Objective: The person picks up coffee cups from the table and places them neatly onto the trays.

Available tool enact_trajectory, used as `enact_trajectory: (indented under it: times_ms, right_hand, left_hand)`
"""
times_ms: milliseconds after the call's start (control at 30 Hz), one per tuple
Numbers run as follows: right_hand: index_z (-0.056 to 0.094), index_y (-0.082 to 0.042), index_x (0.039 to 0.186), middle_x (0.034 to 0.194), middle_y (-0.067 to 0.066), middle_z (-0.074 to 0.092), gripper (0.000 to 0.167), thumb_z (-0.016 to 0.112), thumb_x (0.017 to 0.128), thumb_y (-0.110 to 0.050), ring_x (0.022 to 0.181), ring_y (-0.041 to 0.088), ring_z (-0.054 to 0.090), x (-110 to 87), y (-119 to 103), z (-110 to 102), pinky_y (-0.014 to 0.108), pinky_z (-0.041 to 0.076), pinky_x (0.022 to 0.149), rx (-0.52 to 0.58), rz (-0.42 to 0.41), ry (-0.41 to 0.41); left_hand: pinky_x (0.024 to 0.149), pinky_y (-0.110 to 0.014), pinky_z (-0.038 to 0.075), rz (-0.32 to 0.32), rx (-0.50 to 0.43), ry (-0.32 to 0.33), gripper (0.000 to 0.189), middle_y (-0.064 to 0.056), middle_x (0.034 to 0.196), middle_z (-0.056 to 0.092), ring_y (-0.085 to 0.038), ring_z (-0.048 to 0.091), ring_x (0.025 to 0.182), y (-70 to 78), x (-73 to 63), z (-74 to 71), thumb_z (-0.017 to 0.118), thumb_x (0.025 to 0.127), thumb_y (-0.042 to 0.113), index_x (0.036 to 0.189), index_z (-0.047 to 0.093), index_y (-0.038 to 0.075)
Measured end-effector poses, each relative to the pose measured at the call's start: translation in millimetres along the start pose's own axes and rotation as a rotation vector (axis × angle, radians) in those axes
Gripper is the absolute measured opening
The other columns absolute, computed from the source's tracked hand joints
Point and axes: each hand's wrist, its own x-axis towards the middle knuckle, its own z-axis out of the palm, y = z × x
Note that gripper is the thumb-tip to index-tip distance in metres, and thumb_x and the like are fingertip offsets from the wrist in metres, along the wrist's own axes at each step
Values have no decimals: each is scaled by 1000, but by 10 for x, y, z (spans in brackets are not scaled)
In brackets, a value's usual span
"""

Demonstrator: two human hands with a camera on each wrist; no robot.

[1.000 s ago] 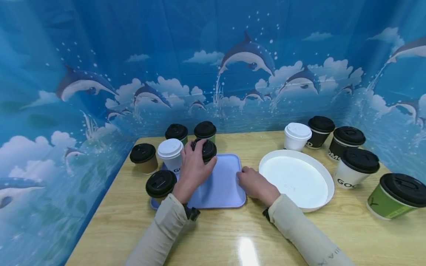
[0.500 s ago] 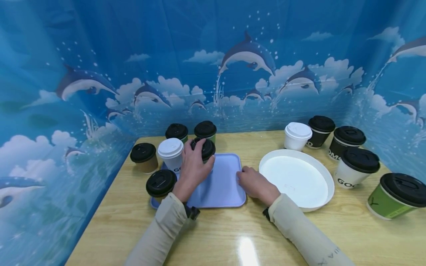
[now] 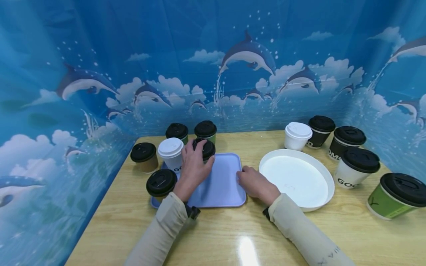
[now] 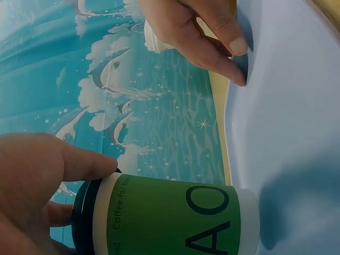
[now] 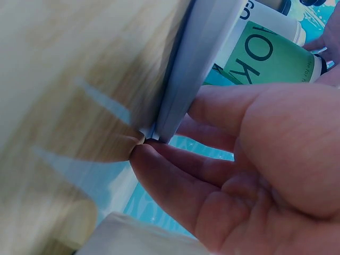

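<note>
My left hand (image 3: 193,168) grips a green paper coffee cup (image 4: 170,212) around its black lid, thumb on one side and fingers on the other. The cup is upright, its base at the surface of the lavender tray (image 3: 227,181); whether it touches cannot be told. My right hand (image 3: 256,184) pinches the tray's right rim, with the thumb above and fingertips beneath, as the right wrist view shows. Also on the tray are a white cup with a white lid (image 3: 171,149) and, at the front left corner, a brown cup with a black lid (image 3: 161,181).
Left of the tray stands another brown cup (image 3: 144,159). Behind it are two black-lidded green cups (image 3: 176,132). A round white tray (image 3: 296,181) lies to the right, with several lidded cups beyond it, including a green one (image 3: 394,197). A dolphin-print curtain (image 3: 213,66) encloses the wooden table (image 3: 213,236).
Almost nothing differs. The left hand and the green cup have shifted very slightly; the right hand stays on the tray rim.
</note>
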Motion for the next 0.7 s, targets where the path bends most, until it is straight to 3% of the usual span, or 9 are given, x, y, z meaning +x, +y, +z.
enact_trajectory:
  times_ms: [167,700]
  right_hand:
    - [67,5,122,119,28,62,25,55,106,-10,105,41,65,-4,2,2,52,56,89,6,4,1]
    - [67,5,121,118,27,62,25,56,106,-10,103,40,65,-5,-2,-1,52,56,87,15,15,4]
  left_hand:
    - [117,-62,24,3,26,22,60,-17,166,23,-40,17,149,0,-8,13,71,99,32,153,50,18]
    - [120,-57,22,-44,69,32,59,-22,162,28,-39,23,148,0,24,72,72,96,31,148,50,12]
